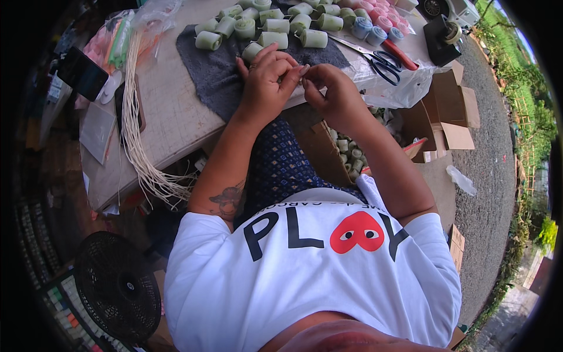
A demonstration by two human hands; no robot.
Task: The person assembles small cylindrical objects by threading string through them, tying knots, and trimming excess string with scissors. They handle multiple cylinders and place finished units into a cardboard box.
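Over the near edge of a dark grey cloth [205, 79], my left hand [268, 83] and my right hand [333, 91] meet with fingertips pinched together. Whatever lies between them is too small and too covered to make out. Just beyond the left fingers stands a pale green candle [252, 53], partly hidden by them. Several more short green candles [273, 40] lie and stand across the cloth, some with white wicks sticking out. Scissors [375, 58] with dark blue handles rest to the right of the cloth, beside a red-handled tool [401, 55].
A bundle of long white wicks [134, 129] hangs over the table's left edge, near a black phone-like object [82, 74]. Pink candles [384, 22], blue candles [375, 36] and a black tape dispenser [443, 41] stand far right. Below are a cardboard box [325, 149] of candles and a black fan [117, 286].
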